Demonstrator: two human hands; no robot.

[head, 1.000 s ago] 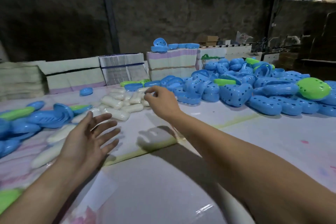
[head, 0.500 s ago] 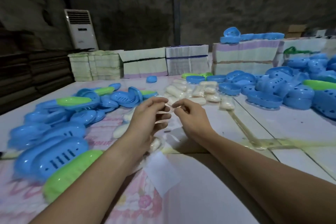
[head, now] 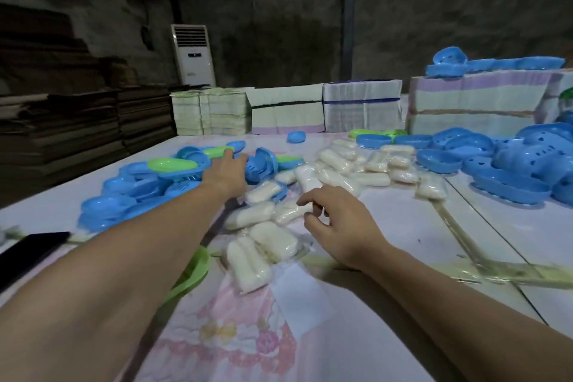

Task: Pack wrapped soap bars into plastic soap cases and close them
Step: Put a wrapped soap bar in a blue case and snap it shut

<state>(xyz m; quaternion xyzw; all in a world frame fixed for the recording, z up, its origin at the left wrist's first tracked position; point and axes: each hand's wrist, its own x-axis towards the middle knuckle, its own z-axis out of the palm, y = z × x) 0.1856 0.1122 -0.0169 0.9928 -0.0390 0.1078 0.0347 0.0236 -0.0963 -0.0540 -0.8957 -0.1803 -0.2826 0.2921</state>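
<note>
Several wrapped white soap bars (head: 341, 174) lie scattered across the middle of the table. My right hand (head: 335, 223) sits over the near ones, its fingers curled round one wrapped soap bar (head: 286, 212). My left hand (head: 224, 172) stretches far forward with straight fingers into a heap of blue and green soap case halves (head: 173, 170) at the left; its fingertips touch a blue case half (head: 262, 164). Two more wrapped bars (head: 248, 263) lie just in front of me.
A big pile of blue case halves (head: 511, 164) fills the right side. Bundled stacks of paper (head: 361, 105) line the table's far edge. A green case half (head: 192, 270) lies under my left forearm, and a dark flat object (head: 28, 250) lies at the near left.
My hands were together in front of me. My left hand has since reached out to the case heap, and my right hand has dropped onto a wrapped bar. The view has swung left.
</note>
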